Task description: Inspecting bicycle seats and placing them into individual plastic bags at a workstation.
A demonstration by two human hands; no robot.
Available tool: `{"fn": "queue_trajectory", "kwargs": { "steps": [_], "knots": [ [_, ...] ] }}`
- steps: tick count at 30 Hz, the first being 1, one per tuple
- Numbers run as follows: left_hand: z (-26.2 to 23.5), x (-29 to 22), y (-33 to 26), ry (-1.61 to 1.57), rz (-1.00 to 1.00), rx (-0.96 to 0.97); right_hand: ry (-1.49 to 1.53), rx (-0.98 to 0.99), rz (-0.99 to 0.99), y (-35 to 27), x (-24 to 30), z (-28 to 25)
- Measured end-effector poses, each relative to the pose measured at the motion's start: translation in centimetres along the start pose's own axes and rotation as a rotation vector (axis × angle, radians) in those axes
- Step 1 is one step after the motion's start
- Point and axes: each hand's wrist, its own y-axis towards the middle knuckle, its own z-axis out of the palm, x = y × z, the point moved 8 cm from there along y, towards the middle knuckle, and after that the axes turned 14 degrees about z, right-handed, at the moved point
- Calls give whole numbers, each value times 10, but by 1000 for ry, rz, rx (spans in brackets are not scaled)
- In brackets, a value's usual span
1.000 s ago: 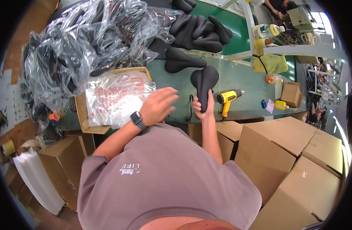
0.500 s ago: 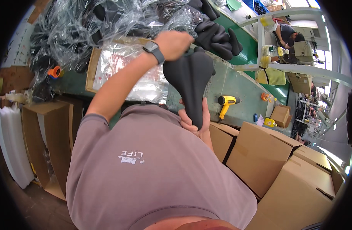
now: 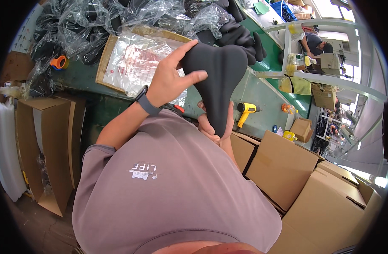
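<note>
A black bicycle saddle (image 3: 219,72) is held up in front of my chest, its wide end away from me and its narrow nose toward me. My right hand (image 3: 208,127) is wrapped round the nose from below, fingers and thumb showing on either side. My left hand (image 3: 170,80), with a watch on the wrist, grips the left edge of the wide end. Its thumb lies over the top and its fingers reach along the rim; the fingertips are partly hidden. The saddle's underside does not show.
A cardboard tray (image 3: 101,67) of clear plastic bags lies on the green bench (image 3: 86,80). Plastic-wrapped saddles (image 3: 96,21) pile up behind, with bare saddles (image 3: 240,36) beside them. A yellow heat gun (image 3: 246,111) and an orange tape roll (image 3: 58,62) lie about. Cartons (image 3: 282,165) stand right; a person (image 3: 314,44) works beyond.
My left hand has come down from beyond the saddle's far end onto its left edge. The saddle has moved slightly closer, and the right hand keeps its hold on the nose.
</note>
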Motion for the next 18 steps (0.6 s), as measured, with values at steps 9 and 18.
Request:
{"fn": "queue_trajectory", "kwargs": {
  "steps": [9, 18],
  "knots": [
    [-17, -21, 1, 193, 123, -54, -165, -39, -54, 5, -16, 11],
    [-8, 2, 4, 46, -54, -36, -146, -175, -86, 0, -20, 9]
  ]
}}
